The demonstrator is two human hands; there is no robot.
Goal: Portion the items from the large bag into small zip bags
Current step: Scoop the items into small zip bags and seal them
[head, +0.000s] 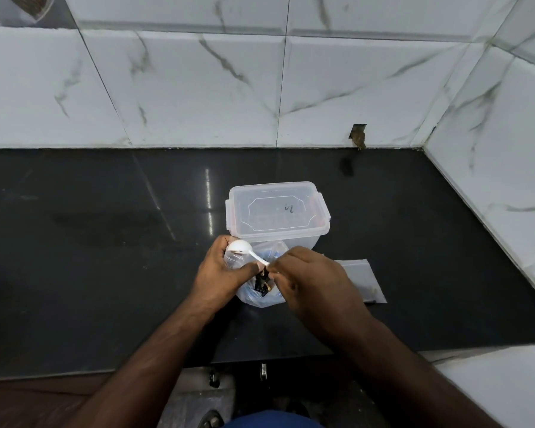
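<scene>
Much of the large bag (261,296) is concealed: both hands cover its upper part, and only a crumpled clear-plastic lower section and a strip near the container are exposed. Dark items (262,284) show through the gap between the hands; their type cannot be identified. The white spoon (244,249) has its bowl visible above the left hand, while the handle end disappears under the fingers of the right hand. The left hand (221,273) is closed around the left side of the bag, thumb pointing right toward the other hand. The right hand (309,281) is closed with the fingertips pinched at the spoon handle, directly over the bag mouth; whether it also grips the plastic cannot be determined. The bag rests on the dark countertop (90,242), between the hands and touching or just in front of the lidded clear container (277,213), whose contents are indistinct. One small zip bag (360,281) lies flat on the countertop just right of the right hand, its left edge hidden behind that hand.
</scene>
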